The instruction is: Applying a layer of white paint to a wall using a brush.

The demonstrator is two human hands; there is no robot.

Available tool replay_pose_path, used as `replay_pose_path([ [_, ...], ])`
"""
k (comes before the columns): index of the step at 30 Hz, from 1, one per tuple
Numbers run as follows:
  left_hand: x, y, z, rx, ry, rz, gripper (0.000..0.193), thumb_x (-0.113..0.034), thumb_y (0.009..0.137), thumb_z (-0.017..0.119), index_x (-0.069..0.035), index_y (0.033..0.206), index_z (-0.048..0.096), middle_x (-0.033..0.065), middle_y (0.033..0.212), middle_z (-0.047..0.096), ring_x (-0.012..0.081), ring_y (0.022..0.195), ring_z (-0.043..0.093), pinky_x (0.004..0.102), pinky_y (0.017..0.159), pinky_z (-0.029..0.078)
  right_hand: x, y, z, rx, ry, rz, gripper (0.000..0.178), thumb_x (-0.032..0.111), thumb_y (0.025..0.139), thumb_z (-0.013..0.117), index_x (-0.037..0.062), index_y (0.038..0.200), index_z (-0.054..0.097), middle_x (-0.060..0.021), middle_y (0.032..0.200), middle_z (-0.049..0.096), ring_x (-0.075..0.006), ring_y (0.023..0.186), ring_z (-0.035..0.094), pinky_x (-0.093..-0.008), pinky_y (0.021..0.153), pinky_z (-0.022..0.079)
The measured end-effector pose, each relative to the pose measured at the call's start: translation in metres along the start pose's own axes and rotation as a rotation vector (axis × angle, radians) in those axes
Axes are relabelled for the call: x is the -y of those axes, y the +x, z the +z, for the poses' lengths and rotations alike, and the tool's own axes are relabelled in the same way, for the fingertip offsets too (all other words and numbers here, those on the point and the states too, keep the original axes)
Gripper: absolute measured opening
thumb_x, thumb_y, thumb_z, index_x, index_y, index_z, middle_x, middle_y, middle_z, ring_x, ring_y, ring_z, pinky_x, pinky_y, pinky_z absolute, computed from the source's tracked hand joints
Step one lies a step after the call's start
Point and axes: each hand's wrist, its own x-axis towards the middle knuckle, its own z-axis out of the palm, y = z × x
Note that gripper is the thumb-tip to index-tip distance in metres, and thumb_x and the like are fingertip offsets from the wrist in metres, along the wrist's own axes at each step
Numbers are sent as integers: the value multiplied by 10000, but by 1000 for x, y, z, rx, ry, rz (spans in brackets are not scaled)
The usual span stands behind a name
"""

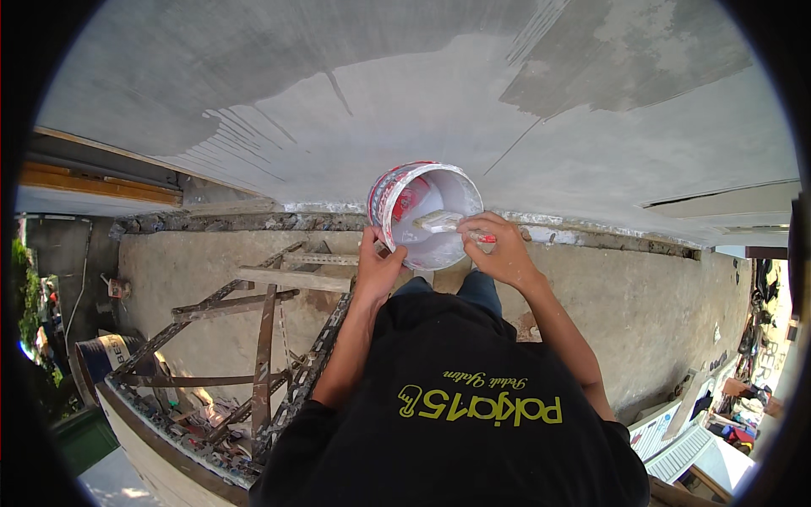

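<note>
A round white bucket point(460, 196) with red markings is held up in front of my body, its mouth toward me. My left hand point(380, 264) grips its rim at the lower left, thumb over the edge. In my right hand point(498, 249) is a paintbrush point(438, 222) with a red-tipped handle, its whitish, paint-smeared head pointing left into the bucket. Pale paint coats the inside of the bucket. Whether the bristles touch the paint, I cannot tell.
Ahead stands a grey wall point(405, 101) with darker patches and drip streaks. A wooden and metal frame point(262, 363) rises at my left, near a dark drum point(106, 359). Concrete floor point(625, 313) stretches right, toward a white slatted object point(680, 452) and piled clutter.
</note>
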Motion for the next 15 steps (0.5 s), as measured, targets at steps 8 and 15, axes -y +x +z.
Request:
replay_pose_path([
  [8, 3, -9, 7, 29, -34, 75, 337, 65, 758, 588, -87, 992, 401, 76, 985, 532, 165, 917, 550, 276, 592, 501, -33, 3, 36, 151, -186, -6, 216, 98, 737, 630, 16, 934, 665, -143, 950, 613, -312, 867, 623, -379, 778, 509],
  [15, 0, -4, 6, 0, -32, 87, 326, 64, 766, 583, -87, 989, 400, 76, 970, 546, 165, 884, 558, 280, 590, 499, -13, 12, 4, 28, -1, 100, 172, 90, 826, 630, -2, 969, 660, -145, 966, 613, -264, 841, 660, -334, 749, 542],
])
